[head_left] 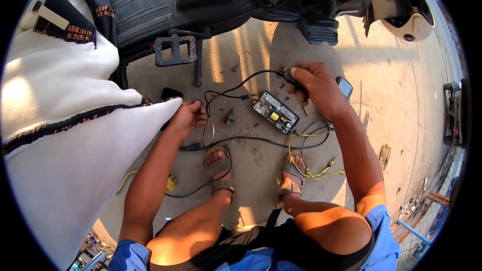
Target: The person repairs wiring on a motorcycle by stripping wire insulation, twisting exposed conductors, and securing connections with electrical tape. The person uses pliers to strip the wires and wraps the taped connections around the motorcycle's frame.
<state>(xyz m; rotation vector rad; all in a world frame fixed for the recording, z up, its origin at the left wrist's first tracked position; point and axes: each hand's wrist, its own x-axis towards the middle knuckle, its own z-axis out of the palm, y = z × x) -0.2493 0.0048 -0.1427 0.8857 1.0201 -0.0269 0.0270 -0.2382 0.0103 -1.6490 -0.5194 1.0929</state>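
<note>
My right hand (317, 88) is closed around a black plug (291, 78) at one end of a black cord (240, 85). The cord runs left and loops down beside my left hand (189, 118). That hand's fingers are loosely bent and apart, close to the loop; no thing shows in its grip. White fabric (150, 120) reaches its back. On the ground between my hands lies a black case with an exposed circuit board (275, 112) and a yellow component. The cord's other connector (244, 97) rests near the board's upper left corner. Yellow wires (311, 134) trail from the board's lower end.
A motorbike-like vehicle with a pedal (175, 51) stands across the far side. A pale helmet (412, 27) hangs at its right. A small device with a screen (344, 87) lies beyond my right wrist. Another black cable (256, 139) crosses before my sandals. A yellow connector (171, 183) lies beside my left forearm.
</note>
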